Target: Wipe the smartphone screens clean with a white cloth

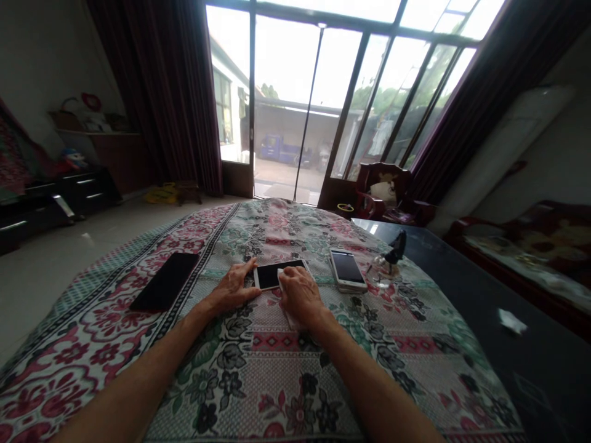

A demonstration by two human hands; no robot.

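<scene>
"Between the left hand (233, 289) and right hand (300, 296), that's a white-framed phone (272, 275), yeah?"

"Yep, left fingers spread on its edge, right hand curled down over a white cloth (290, 319) on it. A second phone (347, 271) sits just right."

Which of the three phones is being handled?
The middle phone, white-framed, dark-screened: the left hand and right hand both touch it. The black phone and the pale-screened phone lie apart, untouched.

Carrier: floral patchwork cloth (258, 375) | lying on it: black smartphone (164, 281); silver smartphone (348, 271); white-framed smartphone (280, 274); white wipe (292, 319); glass bird ornament (386, 263) at edge
</scene>
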